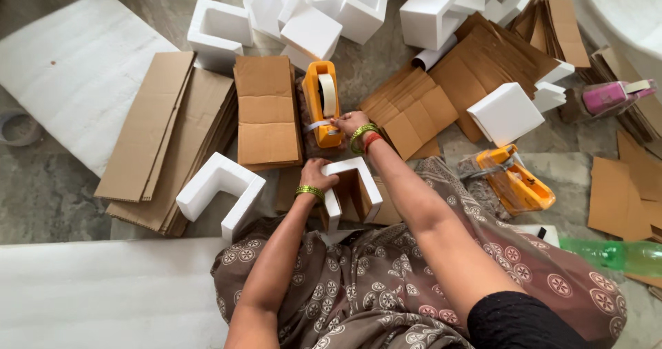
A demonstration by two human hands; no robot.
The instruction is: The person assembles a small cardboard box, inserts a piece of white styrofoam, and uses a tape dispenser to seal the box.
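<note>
Both arms reach forward from the lap. The right hand [349,123] pinches the tape end at the orange dispenser [322,103], fingers narrow. The left hand [316,176] grips the foam bracket [352,190] just below the dispenser, fingers wrapped on its left wall. Cardboard stacks [267,111] flank the dispenser; more foam pieces [310,14] lie beyond it.
</note>
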